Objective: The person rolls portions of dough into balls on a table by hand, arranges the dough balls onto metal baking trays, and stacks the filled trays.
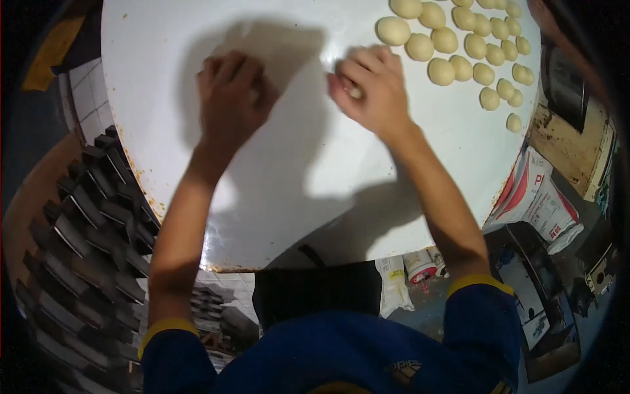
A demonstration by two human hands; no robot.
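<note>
My left hand is curled, palm down, over the white tabletop. A small pale patch that looks like dough shows between its thumb and fingers; the rest is hidden. Further right, my right hand cups a piece of dough, of which only a bit shows near the thumb. Both hands are slightly blurred. Several round dough balls lie in loose rows at the far right of the table, the nearest of them just beyond my right hand.
Stacked dark metal pans stand left of the table. On the right, below the table edge, are a white and red sack and a brown board. Part of another person's arm shows at the upper right.
</note>
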